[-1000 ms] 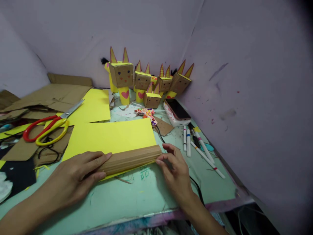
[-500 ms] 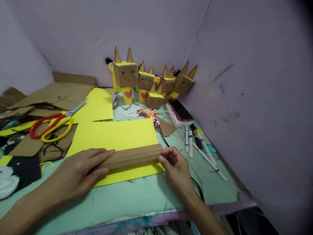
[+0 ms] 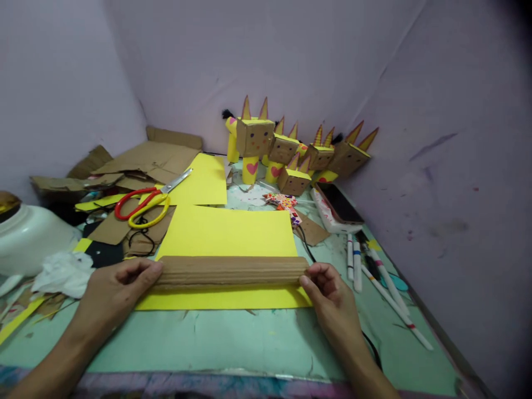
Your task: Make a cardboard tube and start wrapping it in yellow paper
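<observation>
A roll of brown corrugated cardboard (image 3: 230,271) lies crosswise on a yellow paper sheet (image 3: 226,233) on the green table top (image 3: 233,338). My left hand (image 3: 112,291) grips the roll's left end, fingers curled over it. At the roll's right end, my right hand (image 3: 330,296) pinches it with the fingertips. A strip of the yellow sheet shows in front of the roll.
Red and yellow scissors (image 3: 145,202) lie on cardboard scraps at the left. Several cardboard box figures (image 3: 291,152) stand at the back. A phone (image 3: 338,205) and markers (image 3: 372,266) lie at the right. A white container (image 3: 29,238) and crumpled tissue (image 3: 64,274) sit far left.
The view has swung left. The roll now lies level and further onto the yellow sheet, and my left hand has slid from on top of the roll to its left end.
</observation>
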The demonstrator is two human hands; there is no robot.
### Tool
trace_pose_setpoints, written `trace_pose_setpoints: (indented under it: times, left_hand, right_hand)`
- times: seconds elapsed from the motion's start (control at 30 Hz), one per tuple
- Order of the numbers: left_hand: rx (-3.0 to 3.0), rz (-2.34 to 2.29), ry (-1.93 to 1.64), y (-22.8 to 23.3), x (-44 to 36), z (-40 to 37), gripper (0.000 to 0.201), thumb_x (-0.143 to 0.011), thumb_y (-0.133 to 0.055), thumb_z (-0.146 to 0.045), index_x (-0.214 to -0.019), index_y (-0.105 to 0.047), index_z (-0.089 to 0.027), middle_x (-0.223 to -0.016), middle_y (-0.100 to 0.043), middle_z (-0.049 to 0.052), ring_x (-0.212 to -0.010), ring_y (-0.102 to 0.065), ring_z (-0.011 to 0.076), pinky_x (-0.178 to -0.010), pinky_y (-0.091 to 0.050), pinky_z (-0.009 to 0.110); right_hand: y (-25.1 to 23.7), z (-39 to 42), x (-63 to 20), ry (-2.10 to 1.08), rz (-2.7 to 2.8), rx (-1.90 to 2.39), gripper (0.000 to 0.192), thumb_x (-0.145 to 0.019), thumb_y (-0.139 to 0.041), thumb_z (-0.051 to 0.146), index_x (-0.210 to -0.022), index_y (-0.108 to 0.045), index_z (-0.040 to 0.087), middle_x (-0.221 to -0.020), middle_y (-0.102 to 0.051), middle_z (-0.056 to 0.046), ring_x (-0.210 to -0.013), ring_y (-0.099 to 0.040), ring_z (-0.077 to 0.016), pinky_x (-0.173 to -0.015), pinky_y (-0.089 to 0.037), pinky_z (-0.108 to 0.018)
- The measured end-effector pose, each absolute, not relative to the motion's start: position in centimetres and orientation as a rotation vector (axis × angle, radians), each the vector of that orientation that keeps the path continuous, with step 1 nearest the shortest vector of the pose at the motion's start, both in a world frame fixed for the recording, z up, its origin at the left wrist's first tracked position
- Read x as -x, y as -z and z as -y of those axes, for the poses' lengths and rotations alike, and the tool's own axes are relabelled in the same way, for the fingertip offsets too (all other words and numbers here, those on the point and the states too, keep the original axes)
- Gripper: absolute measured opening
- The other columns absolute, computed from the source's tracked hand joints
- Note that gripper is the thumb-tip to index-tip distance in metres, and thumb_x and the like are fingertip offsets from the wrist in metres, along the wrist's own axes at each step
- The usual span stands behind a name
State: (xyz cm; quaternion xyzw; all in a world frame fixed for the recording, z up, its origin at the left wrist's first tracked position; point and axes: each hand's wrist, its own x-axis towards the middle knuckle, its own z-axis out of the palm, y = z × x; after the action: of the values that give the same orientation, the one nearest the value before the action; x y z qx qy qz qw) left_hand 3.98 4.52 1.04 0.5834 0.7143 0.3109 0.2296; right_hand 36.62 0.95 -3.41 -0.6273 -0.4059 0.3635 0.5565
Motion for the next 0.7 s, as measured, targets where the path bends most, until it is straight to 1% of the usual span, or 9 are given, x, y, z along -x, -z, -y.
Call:
trace_pose_setpoints:
  times: [0.03, 0.1, 0.17, 0.23, 0.33, 0.5, 0.57, 0.63, 0.7]
  left_hand:
    - [-1.537, -1.889, -0.868, -0.8, -4.1, -4.5, 0.031, -0.066, -0.063, -0.053, -0.068, -0.069, -0.022, -0.067, -0.069, -0.002, -0.065, -0.058, 0.0174, -0.056, -0.042, 0.021]
    - [-1.318, -1.710, -0.867, -0.4, -4.1, -4.6, 0.031, -0.061, -0.070, -0.050, -0.069, -0.068, -0.020, -0.058, -0.065, -0.001, -0.054, -0.053, 0.0134, -0.046, -0.038, 0.019]
    - [-1.122, -1.574, -0.831, 0.0, -4.0, -4.8, 0.033, -0.058, -0.073, -0.049, -0.066, -0.065, -0.018, -0.042, -0.053, -0.003, -0.037, -0.039, 0.0080, -0.035, -0.026, 0.017]
    - [-1.040, -1.523, -0.806, 0.3, -3.8, -4.9, 0.036, -0.057, -0.073, -0.050, -0.063, -0.061, -0.017, -0.033, -0.041, -0.007, -0.030, -0.027, 0.0047, -0.031, -0.017, 0.016]
    - [-1.012, -1.462, -0.772, 0.2, -3.8, -5.0, 0.038, -0.053, -0.076, -0.048, -0.061, -0.058, -0.016, -0.033, -0.044, -0.006, -0.028, -0.028, 0.0036, -0.030, -0.019, 0.015]
    - [-0.996, -1.372, -0.720, -0.2, -3.8, -4.9, 0.039, -0.048, -0.079, -0.043, -0.068, -0.060, -0.015, -0.038, -0.052, -0.003, -0.030, -0.034, 0.0046, -0.029, -0.025, 0.014]
    - [-1.007, -1.353, -0.726, -0.2, -3.7, -4.8, 0.035, -0.051, -0.078, -0.039, -0.069, -0.059, -0.015, -0.039, -0.054, -0.003, -0.030, -0.035, 0.0048, -0.030, -0.026, 0.014]
    - [-1.013, -1.356, -0.754, 0.1, -3.5, -4.6, 0.029, -0.058, -0.076, -0.037, -0.071, -0.058, -0.017, -0.039, -0.054, -0.005, -0.031, -0.034, 0.0038, -0.032, -0.025, 0.013]
    - [-1.076, -1.390, -0.771, 0.7, -3.2, -4.6, 0.027, -0.065, -0.071, -0.041, -0.072, -0.058, -0.018, -0.039, -0.050, -0.007, -0.032, -0.033, 0.0040, -0.033, -0.025, 0.013]
  right_hand:
    - [3.4, -0.9, -36.6, -0.851, 0.955, 1.487, 0.026, -0.065, -0.069, 0.035, -0.080, -0.053, 0.022, -0.071, -0.058, 0.001, -0.069, -0.056, -0.0162, -0.063, -0.044, -0.026]
    - [3.4, -0.9, -36.6, -0.840, 0.945, 1.501, 0.026, -0.064, -0.070, 0.035, -0.079, -0.053, 0.022, -0.070, -0.058, 0.001, -0.069, -0.056, -0.0165, -0.063, -0.045, -0.026]
    - [3.4, -0.9, -36.6, -0.839, 0.934, 1.516, 0.028, -0.062, -0.072, 0.035, -0.078, -0.054, 0.022, -0.070, -0.059, 0.001, -0.068, -0.057, -0.0165, -0.062, -0.045, -0.026]
    - [3.4, -0.8, -36.7, -0.849, 0.924, 1.524, 0.030, -0.060, -0.073, 0.036, -0.078, -0.054, 0.022, -0.070, -0.059, 0.001, -0.068, -0.057, -0.0162, -0.062, -0.045, -0.025]
    - [3.7, -0.8, -36.9, -0.856, 0.919, 1.543, 0.032, -0.060, -0.074, 0.038, -0.079, -0.055, 0.022, -0.073, -0.060, 0.001, -0.071, -0.057, -0.0157, -0.064, -0.046, -0.024]
    - [4.3, -0.7, -37.1, -0.837, 0.933, 1.569, 0.033, -0.060, -0.076, 0.040, -0.080, -0.056, 0.023, -0.074, -0.063, 0.001, -0.073, -0.059, -0.0164, -0.065, -0.047, -0.024]
    - [3.9, -0.7, -37.2, -0.837, 0.967, 1.568, 0.033, -0.060, -0.076, 0.041, -0.079, -0.057, 0.022, -0.073, -0.064, 0.000, -0.072, -0.061, -0.0179, -0.065, -0.048, -0.026]
    - [2.8, -1.0, -37.8, -0.843, 1.027, 1.596, 0.034, -0.061, -0.074, 0.046, -0.080, -0.060, 0.021, -0.076, -0.067, -0.003, -0.074, -0.063, -0.0204, -0.066, -0.050, -0.029]
    - [1.2, -1.7, -39.0, -0.750, 1.105, 1.674, 0.038, -0.067, -0.066, 0.053, -0.083, -0.062, 0.019, -0.082, -0.069, -0.007, -0.078, -0.064, -0.0229, -0.069, -0.050, -0.033]
